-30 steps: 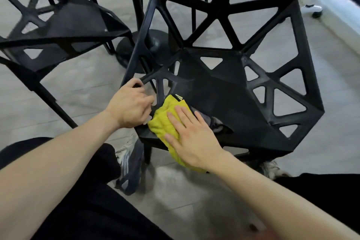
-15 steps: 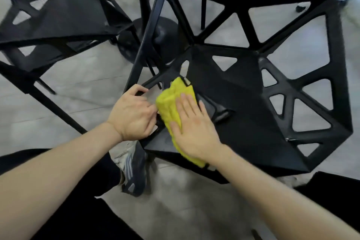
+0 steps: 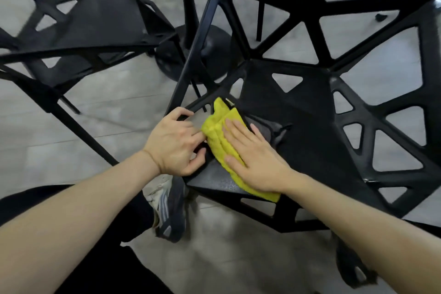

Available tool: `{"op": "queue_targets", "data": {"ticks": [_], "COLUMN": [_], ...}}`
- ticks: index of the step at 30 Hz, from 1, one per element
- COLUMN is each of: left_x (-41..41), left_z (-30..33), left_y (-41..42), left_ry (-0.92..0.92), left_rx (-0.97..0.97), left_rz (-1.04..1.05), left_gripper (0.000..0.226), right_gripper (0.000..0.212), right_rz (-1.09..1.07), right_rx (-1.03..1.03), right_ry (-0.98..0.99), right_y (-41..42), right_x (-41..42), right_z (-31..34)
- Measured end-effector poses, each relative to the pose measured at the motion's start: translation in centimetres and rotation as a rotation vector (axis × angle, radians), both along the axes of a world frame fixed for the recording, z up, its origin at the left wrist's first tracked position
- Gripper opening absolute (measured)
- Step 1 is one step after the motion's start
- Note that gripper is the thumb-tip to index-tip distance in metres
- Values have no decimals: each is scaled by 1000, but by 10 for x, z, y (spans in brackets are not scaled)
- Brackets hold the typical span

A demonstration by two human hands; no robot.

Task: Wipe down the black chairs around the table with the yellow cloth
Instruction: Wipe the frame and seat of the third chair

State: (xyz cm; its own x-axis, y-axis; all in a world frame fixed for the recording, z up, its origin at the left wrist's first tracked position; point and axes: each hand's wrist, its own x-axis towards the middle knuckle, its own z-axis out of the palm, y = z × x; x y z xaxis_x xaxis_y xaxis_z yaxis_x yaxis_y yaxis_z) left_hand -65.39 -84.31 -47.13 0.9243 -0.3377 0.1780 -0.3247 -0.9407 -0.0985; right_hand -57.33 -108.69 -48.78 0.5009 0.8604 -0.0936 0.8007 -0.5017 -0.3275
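Cloth (image 3: 223,148), yellow and folded into a thick strip, lies on the front left part of the near chair's (image 3: 310,131) seat, running from the seat's left rim down to its front edge. Right hand (image 3: 253,160) lies flat on top of it, fingers straight and slightly spread, palm pressing the cloth's lower half to the seat; the cloth's upper end sticks out past the fingertips and its lower corner shows under the wrist. Left hand (image 3: 175,143) is just left of the cloth, touching its edge, with fingers curled round the chair's left rim bar and the thumb hooked under it. Seat and back of this chair are black with triangular cut-outs. A second black chair (image 3: 78,28) stands to the left, apart from the first, blurred. Between them, farther back, a black round base (image 3: 191,52) with a post rises from the grey floor (image 3: 95,114). A shoe (image 3: 167,207) shows below the left hand, under the seat's front corner, and another shoe (image 3: 353,267) at lower right
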Motion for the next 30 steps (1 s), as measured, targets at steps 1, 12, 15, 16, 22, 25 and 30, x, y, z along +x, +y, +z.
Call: {"op": "queue_targets", "data": {"ticks": [1,12,15,16,22,25,30], "left_x": [0,-13,-16,-17,-21,-21,-18], "left_z": [-2,-1,2,2,-8,-11,-10], "left_y": [2,-6,-10,-12,-22,-20,-19], "left_ry": [-5,-224,-222,-219,-131,-135,-128], "left_rx": [-10,-143,-161,-171,-376,-432,-385], "left_rz": [-5,146,248,323,621,623,657], "left_gripper": [33,70,95,101,112,111,114], "right_gripper": [74,72,71,72,77,77,78], "right_rz": [67,-81,225,202,-235,107,-8], "right_rx": [10,82,135,130,135,233,204], "right_ry": [23,3,74,60,62,99,42], "right_y": [-11,45,20,23,67,41,61], "right_x": [1,47,47,66,61,28,75], "right_z": [2,-6,-7,-8,-11,-10,-13]}}
